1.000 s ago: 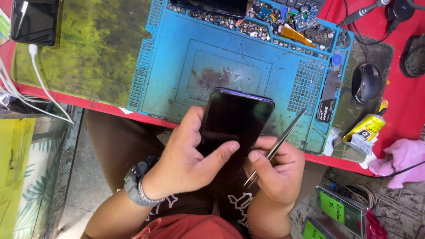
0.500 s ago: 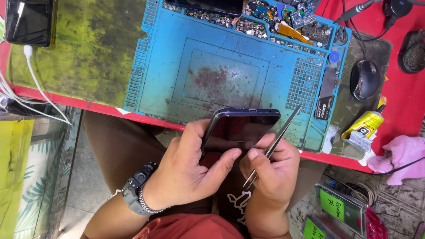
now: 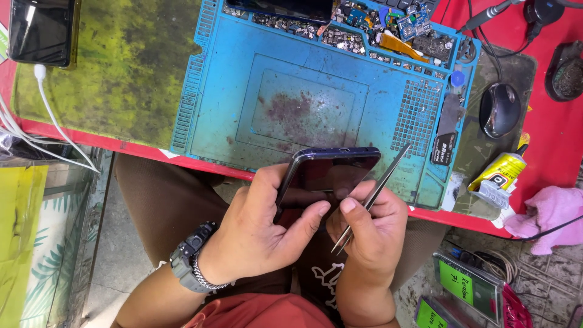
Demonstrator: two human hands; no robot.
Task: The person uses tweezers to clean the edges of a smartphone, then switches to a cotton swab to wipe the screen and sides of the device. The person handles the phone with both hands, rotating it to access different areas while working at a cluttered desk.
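Head view: left hand (image 3: pixel 261 228) fingers clasp the tilted phone (image 3: pixel 328 176); right hand (image 3: pixel 370 231) fingers pinch tweezers (image 3: pixel 371 197).

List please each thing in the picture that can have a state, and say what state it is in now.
Dark phone: screen off, tilted, held by both hands.
Tweezers: tips together, in the right hand.
Left hand: thumb on the phone's screen.
Second phone: screen off, flat on the table.
White cable: lies up to that phone; plug joint unclear.
Yellow glue tube: lying down.
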